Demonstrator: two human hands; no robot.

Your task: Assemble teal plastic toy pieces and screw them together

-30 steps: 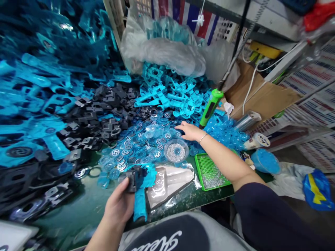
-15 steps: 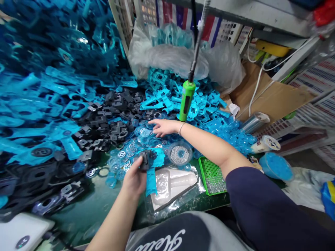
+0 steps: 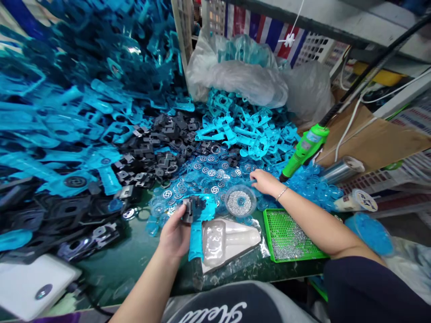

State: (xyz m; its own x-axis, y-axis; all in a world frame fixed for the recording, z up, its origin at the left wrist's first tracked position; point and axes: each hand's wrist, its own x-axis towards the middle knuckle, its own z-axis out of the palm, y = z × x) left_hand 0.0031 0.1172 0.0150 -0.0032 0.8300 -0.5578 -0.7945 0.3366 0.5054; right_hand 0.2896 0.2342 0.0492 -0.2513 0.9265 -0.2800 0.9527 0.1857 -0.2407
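My left hand [image 3: 175,231] grips a blue translucent gun-shaped plastic housing [image 3: 197,240] with a black block part [image 3: 191,208] fitted at its head. My right hand [image 3: 264,181] is over the right side of a heap of clear blue discs with swirl emblems [image 3: 211,172]. Its fingers are curled together, and what they may hold is too small to make out. Just beyond that hand hangs a tilted green electric screwdriver [image 3: 305,150]. In front of it stands a round tub of small metal parts [image 3: 239,202]. A white moulded holder [image 3: 232,242] lies below the housing.
A green mesh tray [image 3: 269,235] with tiny metal pieces sits under my right forearm. Piles of blue housings [image 3: 84,107] and black parts [image 3: 161,148] fill the left and back. A white box [image 3: 33,287] is front left. A cup [image 3: 357,202] stands at the right.
My right hand has moved right over the discs, and its fingers have gone from stretched to curled. The screwdriver has swung from upright to tilted, farther right. My left hand still grips the housing.
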